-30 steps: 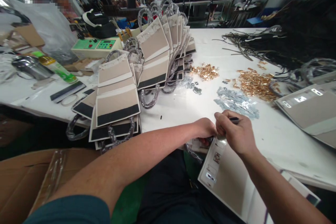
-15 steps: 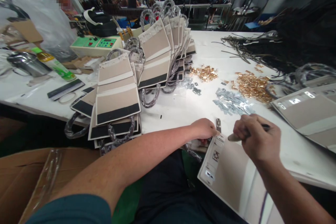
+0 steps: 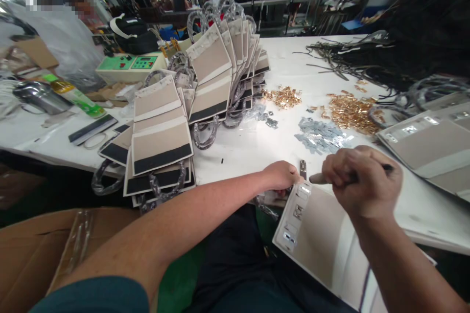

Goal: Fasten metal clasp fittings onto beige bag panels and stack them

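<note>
A beige bag panel (image 3: 323,227) with small metal plates along its left edge lies tilted at the table's front edge. My left hand (image 3: 282,175) is closed at its upper corner, fingertips pinching the edge; its lower fingers are partly hidden. My right hand (image 3: 365,183), fingers wrapped tight, grips a short tool (image 3: 318,179) with a pale tapered end and a dark other end; its exact kind does not show. The pale end is just right of the panel's corner, near my left fingertips. A small metal strip (image 3: 303,168) lies just beyond that corner.
Stacked bag panels with plastic-wrapped handles (image 3: 161,132) fill the table's left side. Gold clips (image 3: 350,112) and grey metal plates (image 3: 319,134) lie in heaps ahead. More panels (image 3: 436,142) stand at right, dark cords (image 3: 341,58) behind. A cardboard box (image 3: 33,244) is at lower left.
My right hand and its tool have moved slightly left and up, closer to the panel's corner. My left hand stays at the corner. The whole view has shifted a little.
</note>
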{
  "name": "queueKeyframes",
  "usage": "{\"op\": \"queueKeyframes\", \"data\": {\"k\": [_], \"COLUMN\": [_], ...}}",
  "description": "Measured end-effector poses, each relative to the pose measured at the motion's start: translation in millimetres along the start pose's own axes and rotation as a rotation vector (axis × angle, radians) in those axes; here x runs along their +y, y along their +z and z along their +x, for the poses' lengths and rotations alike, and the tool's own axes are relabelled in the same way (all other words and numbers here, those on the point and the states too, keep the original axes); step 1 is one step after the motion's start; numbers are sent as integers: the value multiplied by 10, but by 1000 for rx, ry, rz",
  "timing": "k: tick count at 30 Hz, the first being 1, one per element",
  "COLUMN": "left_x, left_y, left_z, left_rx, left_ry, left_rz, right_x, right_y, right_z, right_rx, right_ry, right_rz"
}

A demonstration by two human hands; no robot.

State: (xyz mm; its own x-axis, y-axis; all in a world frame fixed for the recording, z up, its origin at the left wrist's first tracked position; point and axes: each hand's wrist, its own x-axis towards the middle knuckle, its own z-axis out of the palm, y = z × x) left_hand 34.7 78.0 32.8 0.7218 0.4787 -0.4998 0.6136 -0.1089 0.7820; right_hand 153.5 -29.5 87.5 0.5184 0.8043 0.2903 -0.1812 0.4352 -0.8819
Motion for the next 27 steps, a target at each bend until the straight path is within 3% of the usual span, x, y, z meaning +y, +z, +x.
{"op": "queueKeyframes", "data": {"k": [5, 9, 11, 14, 18, 20, 24, 27], "left_x": [-18, -41, -51, -59, -58, -48, -28, 5], "left_y": [12, 20, 30, 43, 46, 46, 40, 41], "left_z": [7, 27, 34, 39, 46, 30, -63, -178], "left_rx": [7, 11, 16, 25, 38, 54, 95, 136], "left_ry": [4, 10, 4, -1, -2, 1, 34, 77], "left_rz": [-8, -18, -37, -49, -30, -20, 19, 59], "right_x": [50, -26, -4, 123, 195, 118, -140, -221], "right_y": [-29, -11, -8, -60, -157, -158, -199, -479], "right_z": [-12, -5, -22, -72, -136, -182, -396, -613], "right_rx": [3, -8, -10, -15, -1, -17, -180, -191], "right_ry": [121, -5, -4, 77, 55, 74, 140, 120], "right_rz": [-43, 46, 8, -136, -279, -411, -784, -1016]}}
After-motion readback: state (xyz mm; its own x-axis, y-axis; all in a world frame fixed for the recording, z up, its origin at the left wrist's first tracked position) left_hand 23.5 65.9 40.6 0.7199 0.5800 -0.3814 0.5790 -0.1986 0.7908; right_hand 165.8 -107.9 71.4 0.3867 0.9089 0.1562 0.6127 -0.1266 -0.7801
